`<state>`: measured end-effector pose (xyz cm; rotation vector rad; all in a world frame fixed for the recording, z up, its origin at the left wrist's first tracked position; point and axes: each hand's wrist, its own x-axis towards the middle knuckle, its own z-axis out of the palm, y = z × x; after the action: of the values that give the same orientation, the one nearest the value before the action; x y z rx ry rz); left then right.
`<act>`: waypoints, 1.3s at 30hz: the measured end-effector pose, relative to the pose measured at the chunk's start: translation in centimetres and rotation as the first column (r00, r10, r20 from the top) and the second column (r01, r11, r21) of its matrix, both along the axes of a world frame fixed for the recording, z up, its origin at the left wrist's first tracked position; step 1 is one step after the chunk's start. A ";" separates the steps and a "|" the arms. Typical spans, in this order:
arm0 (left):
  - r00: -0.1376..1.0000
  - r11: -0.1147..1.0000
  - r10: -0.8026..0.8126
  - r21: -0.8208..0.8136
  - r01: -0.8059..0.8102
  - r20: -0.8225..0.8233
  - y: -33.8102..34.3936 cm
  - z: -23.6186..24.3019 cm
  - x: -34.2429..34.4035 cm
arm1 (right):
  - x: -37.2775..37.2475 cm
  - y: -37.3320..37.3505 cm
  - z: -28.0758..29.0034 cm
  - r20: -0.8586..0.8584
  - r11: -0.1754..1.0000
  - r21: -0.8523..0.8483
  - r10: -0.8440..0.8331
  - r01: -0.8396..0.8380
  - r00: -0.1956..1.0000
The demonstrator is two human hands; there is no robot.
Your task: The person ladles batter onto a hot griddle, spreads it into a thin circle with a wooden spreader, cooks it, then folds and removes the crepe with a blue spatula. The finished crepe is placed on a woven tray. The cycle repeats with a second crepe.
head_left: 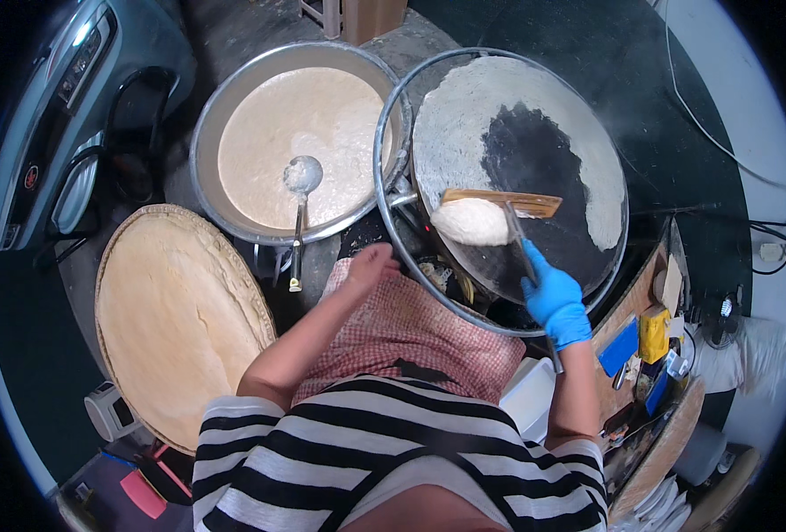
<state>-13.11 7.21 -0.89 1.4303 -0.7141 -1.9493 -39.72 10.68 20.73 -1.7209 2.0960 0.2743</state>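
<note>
Your right hand (554, 297) grips a spreader (498, 200) — left hand (373, 268) loose, empty; batter (453, 124) partly covers the griddle (539, 160), middle bare.

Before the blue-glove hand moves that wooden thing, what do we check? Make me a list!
1. Right hand has the wooden spreader by its handle: ok.
2. Lump of batter is against the spreader's near side: ok.
3. Griddle is covered all over: not ok, a big dark patch shows inside the pale layer.
4. Left hand is empty: ok, nothing shows in it.
5. Griddle is hot enough: cannot tell from a picture.
</note>
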 end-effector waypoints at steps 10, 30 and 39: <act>0.964 0.972 0.014 -0.231 0.050 0.266 -0.1 -3.4 -3.6 | 2.6 -2.3 -2.2 -0.016 0.995 -0.088 0.048 -0.049 0.999; 0.992 0.993 -0.114 0.026 0.116 -0.062 2.5 -0.3 -2.8 | 1.1 -4.3 -1.2 0.140 0.983 -0.174 -0.031 0.056 0.990; 0.973 0.979 -0.054 -0.182 0.097 0.226 -2.1 -2.4 -2.7 | 0.0 -1.1 -0.9 0.007 1.000 -0.012 0.024 -0.023 1.000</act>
<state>-15.82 5.08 -3.24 1.5315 -1.0420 -1.7392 -39.71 9.57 19.81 -1.7516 2.0772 0.2630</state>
